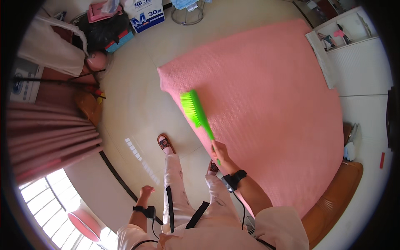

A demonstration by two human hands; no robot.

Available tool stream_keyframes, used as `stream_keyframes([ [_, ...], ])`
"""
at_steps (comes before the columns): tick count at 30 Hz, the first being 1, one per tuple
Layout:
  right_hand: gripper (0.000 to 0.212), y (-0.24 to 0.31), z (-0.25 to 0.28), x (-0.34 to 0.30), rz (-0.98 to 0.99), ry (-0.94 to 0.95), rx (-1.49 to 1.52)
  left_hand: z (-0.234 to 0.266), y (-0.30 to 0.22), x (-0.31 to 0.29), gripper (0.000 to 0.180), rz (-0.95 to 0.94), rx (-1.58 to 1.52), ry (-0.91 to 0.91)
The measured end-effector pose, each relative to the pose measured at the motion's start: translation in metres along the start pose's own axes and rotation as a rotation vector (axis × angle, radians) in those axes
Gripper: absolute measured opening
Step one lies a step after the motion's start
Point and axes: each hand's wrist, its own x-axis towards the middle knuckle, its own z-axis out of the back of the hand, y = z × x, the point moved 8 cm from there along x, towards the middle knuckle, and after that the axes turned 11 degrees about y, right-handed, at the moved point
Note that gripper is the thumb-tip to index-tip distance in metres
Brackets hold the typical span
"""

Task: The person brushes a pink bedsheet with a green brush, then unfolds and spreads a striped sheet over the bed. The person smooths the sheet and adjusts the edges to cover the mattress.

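My right hand (221, 152) is closed around the handle of a bright green bed brush (203, 118). The brush reaches forward and left over the edge of a bed with a pink cover (266, 100), its bristles facing left. Whether the brush touches the cover, I cannot tell. My left hand (146, 191) hangs low at my left side, loosely curled, with nothing visible in it, away from the bed. Both wrists wear black straps with small cabled boxes.
I stand on a pale tiled floor (133, 108) at the bed's left side. A brown headboard (333, 200) borders the bed at lower right. White cabinets (362, 66) line the right. A pink curtain (50, 133), bags and a round metal-legged stool (187, 16) stand around.
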Motion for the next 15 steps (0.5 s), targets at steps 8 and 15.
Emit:
stream_keyframes([
  [8, 0.037, 0.068, 0.064, -0.008, 0.048, -0.684, 0.245, 0.166, -0.181, 0.099, 0.02, -0.297, 0.511, -0.087],
  [15, 0.041, 0.068, -0.001, 0.049, -0.06, -0.621, -0.084, 0.163, -0.411, 0.188, 0.034, -0.496, 0.349, -0.035],
])
